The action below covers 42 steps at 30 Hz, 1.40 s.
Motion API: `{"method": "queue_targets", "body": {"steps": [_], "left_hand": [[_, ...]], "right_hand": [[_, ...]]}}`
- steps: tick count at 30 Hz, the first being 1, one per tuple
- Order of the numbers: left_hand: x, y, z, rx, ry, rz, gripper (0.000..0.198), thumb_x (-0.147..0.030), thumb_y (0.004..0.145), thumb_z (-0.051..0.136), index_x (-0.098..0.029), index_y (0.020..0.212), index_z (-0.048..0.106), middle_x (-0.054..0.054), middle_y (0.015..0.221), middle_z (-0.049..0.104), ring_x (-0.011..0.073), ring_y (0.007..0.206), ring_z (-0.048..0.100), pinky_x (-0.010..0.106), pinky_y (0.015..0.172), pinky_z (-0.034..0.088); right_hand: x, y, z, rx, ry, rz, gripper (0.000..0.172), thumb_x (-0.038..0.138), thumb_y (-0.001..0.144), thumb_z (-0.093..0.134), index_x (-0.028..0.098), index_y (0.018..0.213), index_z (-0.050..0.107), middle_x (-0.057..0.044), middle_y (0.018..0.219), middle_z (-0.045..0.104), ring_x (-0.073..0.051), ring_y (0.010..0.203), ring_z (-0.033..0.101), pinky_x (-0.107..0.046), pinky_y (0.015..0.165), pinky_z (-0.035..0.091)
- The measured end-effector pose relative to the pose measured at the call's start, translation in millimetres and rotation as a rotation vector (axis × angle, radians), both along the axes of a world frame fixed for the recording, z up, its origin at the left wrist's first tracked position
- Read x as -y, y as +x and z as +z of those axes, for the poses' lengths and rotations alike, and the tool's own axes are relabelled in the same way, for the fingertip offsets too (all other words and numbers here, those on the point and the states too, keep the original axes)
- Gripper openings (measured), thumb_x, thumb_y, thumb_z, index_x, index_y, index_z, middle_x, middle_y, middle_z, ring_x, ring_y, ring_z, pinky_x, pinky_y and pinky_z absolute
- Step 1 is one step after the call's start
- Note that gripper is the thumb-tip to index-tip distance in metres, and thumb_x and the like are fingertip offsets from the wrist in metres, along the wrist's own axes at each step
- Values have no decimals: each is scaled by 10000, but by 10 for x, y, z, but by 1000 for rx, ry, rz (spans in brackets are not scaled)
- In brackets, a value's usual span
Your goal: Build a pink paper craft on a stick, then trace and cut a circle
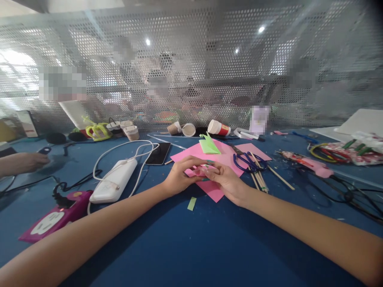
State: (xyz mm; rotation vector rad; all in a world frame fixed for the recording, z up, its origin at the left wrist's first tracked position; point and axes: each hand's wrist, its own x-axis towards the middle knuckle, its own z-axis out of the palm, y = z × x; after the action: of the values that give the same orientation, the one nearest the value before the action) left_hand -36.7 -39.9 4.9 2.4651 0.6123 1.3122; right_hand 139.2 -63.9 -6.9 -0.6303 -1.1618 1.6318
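From the head camera, the left hand (178,178) and the right hand (228,182) meet at the middle of the blue table (191,247). Both close their fingertips on one small pink piece (204,171). The fingers are curled in tight around it, so most of its shape is hidden. It is held just above a large pink sheet (216,192) that lies flat on the table and runs far and right from the hands.

On the far part of that sheet rests a folded green paper (208,145). A narrow green strip (192,203) lies on the bare table, near and a little left of the hands. Right of the hands, blue-handled scissors (248,161) lie on the sheet's right edge beside a bundle of thin wooden sticks (261,180). Further right is a pink glue gun (311,164).

To the left lie a dark phone (158,153) and a white power bank (115,181) with its cable, then a pink box (56,217) at the near left.

Along the far edge, by the mesh screen (191,59), a red-and-white paper cup (219,128) and two brown cups (182,129) lie tipped on their sides. Pale cups (131,130) stand upright further left (I cannot tell what is in any of them).

Another person's hand (28,161) rests on the table at the far left.
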Motion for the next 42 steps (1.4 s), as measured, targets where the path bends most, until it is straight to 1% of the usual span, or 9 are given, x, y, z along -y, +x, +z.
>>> {"method": "queue_targets", "body": {"steps": [8, 12, 16, 22, 28, 32, 36, 39, 42], "left_hand": [[-5, -26, -52, 66, -10, -24, 669, -269, 692, 764, -229, 1307, 505, 118, 1122, 673, 177, 874, 665, 352, 799, 572], [2, -31, -51, 91, -42, 22, 603, -268, 717, 744, -210, 1280, 537, 108, 1036, 716, 167, 804, 695, 342, 792, 586], [26, -35, -43, 96, -20, 44, 586, -268, 671, 779, -201, 1222, 592, 102, 1019, 723, 170, 786, 700, 314, 756, 600], [17, -35, -48, 117, -79, 75, 317, -278, 712, 746, -185, 1013, 712, 76, 863, 744, 168, 733, 700, 305, 734, 606], [0, -22, -47, 222, -269, 93, 329, -299, 660, 779, -167, 957, 726, 77, 902, 746, 188, 747, 707, 342, 745, 617], [2, -23, -55, 247, -324, 109, 411, -301, 667, 776, -170, 1047, 689, 90, 971, 734, 209, 842, 701, 375, 784, 604], [-15, -34, -81, 254, -181, 119, 645, -323, 668, 779, -223, 1258, 539, 102, 1103, 669, 202, 938, 656, 371, 795, 573], [-41, -42, -101, 259, 18, 221, 789, -340, 601, 822, -241, 1301, 473, 63, 1007, 626, 166, 862, 601, 335, 764, 531], [-60, -42, -107, 239, 74, 261, 771, -346, 633, 803, -245, 1308, 444, 18, 883, 588, 147, 799, 562, 327, 759, 491]], "right_hand": [[-81, 32, -53, -57, -55, -38, 382, 337, 646, 802, 301, 1003, 672, 34, 884, 710, -134, 753, 653, -333, 819, 513], [-84, 36, -64, -16, -24, -25, 302, 320, 709, 760, 285, 999, 681, 12, 901, 708, -151, 919, 642, -335, 919, 472], [-64, 25, -51, -7, -49, -13, 301, 345, 689, 774, 269, 967, 687, 7, 922, 714, -151, 865, 654, -342, 896, 489], [-40, 14, -32, 7, -37, -46, 299, 346, 688, 774, 258, 960, 687, 2, 899, 715, -153, 858, 660, -346, 934, 473], [-38, 20, -30, 22, -34, -95, 342, 369, 665, 787, 251, 967, 679, -12, 918, 719, -181, 879, 663, -383, 944, 469], [-41, 21, -25, 18, -50, -90, 335, 351, 668, 788, 263, 970, 672, 2, 928, 719, -171, 874, 662, -374, 937, 463], [-38, 28, -19, -19, -30, -52, 362, 327, 700, 769, 277, 1041, 659, 0, 956, 721, -161, 904, 653, -346, 922, 464], [-53, 40, -26, -37, -22, -30, 340, 336, 714, 758, 293, 1039, 669, 0, 1036, 704, -163, 928, 640, -331, 877, 486], [-81, 53, -40, 1, -26, -46, 344, 348, 706, 760, 288, 1035, 679, -5, 1030, 693, -157, 860, 630, -328, 817, 501]]}}
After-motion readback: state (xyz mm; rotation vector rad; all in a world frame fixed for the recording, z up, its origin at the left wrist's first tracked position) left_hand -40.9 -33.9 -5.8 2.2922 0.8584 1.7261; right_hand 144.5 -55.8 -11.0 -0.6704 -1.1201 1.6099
